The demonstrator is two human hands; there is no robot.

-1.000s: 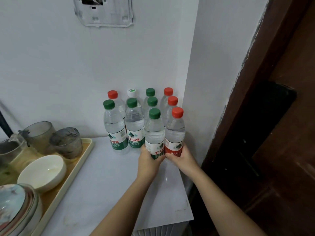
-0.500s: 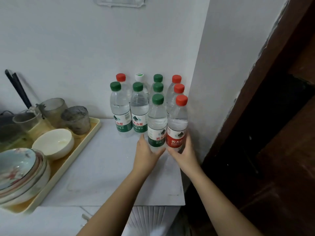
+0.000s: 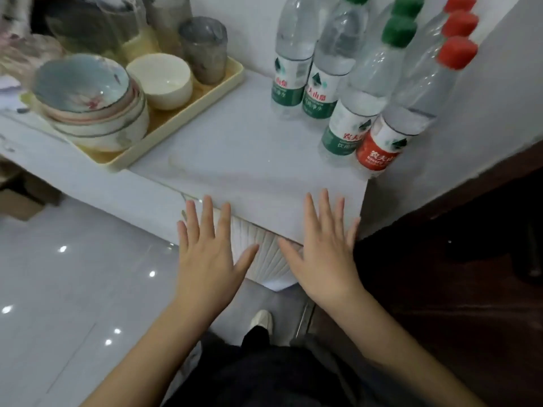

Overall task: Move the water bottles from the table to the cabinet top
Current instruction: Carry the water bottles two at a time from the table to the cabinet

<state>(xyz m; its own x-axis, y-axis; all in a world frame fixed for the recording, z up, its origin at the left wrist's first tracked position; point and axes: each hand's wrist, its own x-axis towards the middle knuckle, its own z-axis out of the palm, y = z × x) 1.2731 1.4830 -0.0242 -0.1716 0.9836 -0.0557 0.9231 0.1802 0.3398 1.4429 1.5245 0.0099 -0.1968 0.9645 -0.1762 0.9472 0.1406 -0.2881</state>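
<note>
Currently, left to right:

Tray (image 3: 188,111): cream, at the surface's (image 3: 235,154) left edge, its near corner close to the front edge. Holds a stack of patterned bowls (image 3: 91,104) at its near end, a white bowl (image 3: 160,79) behind it, and a grey cup (image 3: 204,49) at the far right corner; more glassware behind, blurred.

Left hand (image 3: 208,257): fingers spread, palm down, holding nothing, hovering at the front edge of the surface, fingertips over the edge.

Water bottles, standing upright at the surface's far right corner against the walls. Far row: green-label bottle (image 3: 289,66), with a second green-label bottle (image 3: 326,74) touching its right side. Nearer row: green-cap bottle (image 3: 357,113), and a red-label, red-cap bottle (image 3: 390,136) beside it at the right edge. Further green caps (image 3: 407,7) and red caps (image 3: 459,23) show behind these; bodies mostly hidden.

Right hand (image 3: 326,254): fingers spread, palm down, holding nothing, over the front right corner of the surface, well apart from the bottles.

Below: glossy floor tiles (image 3: 73,289), a shoe (image 3: 261,320).
</note>
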